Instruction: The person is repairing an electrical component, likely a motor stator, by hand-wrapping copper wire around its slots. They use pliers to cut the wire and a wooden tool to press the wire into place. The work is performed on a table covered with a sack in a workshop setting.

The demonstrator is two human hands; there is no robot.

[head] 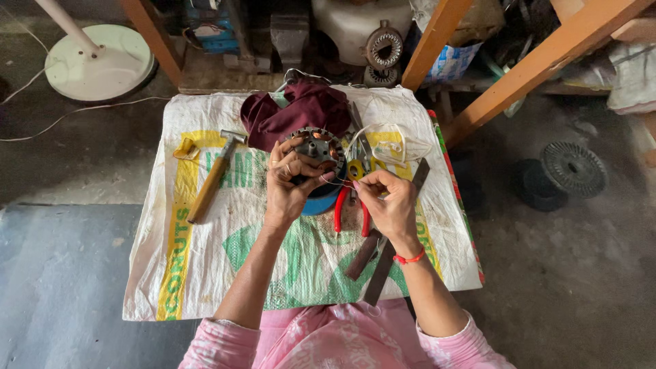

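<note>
My left hand [292, 179] grips a round grey motor stator [320, 149] with copper windings, held above a blue round object [321, 202]. My right hand [386, 198] is pinched shut just right of the stator, apparently on a thin white string [383, 137] that loops off to the right. Red-handled pliers [350, 205] lie between my hands, with a yellow tape roll [355, 169] just above them. All of this sits over a white printed sack [205, 260] spread on the floor.
A wooden-handled hammer [213, 179] lies left on the sack. A maroon cloth [301, 109] is bunched at the sack's far edge. Two flat dark files [377, 260] lie under my right wrist. A white fan base [99, 61], orange wooden legs [533, 61] and wire spools [560, 171] surround.
</note>
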